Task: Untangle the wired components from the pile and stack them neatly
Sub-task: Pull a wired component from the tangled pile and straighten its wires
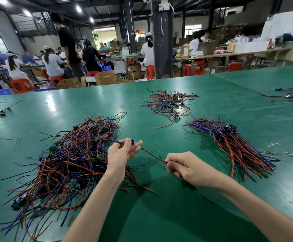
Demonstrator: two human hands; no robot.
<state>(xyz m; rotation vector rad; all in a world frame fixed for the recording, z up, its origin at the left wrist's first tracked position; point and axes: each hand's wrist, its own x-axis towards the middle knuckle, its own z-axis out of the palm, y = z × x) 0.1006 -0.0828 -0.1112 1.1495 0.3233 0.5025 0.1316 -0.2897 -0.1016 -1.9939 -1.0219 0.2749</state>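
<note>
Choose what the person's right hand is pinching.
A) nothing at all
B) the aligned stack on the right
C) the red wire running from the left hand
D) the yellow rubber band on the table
C: the right hand pinches the end of the red wire, which runs taut to the blue connector held in the left hand.

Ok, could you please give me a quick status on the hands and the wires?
Left hand pinching wired component at its blue end. Right hand gripping its red-black wires, held taut. Other wires trail into tangled pile. Neat stack right, nothing blocking.
</note>
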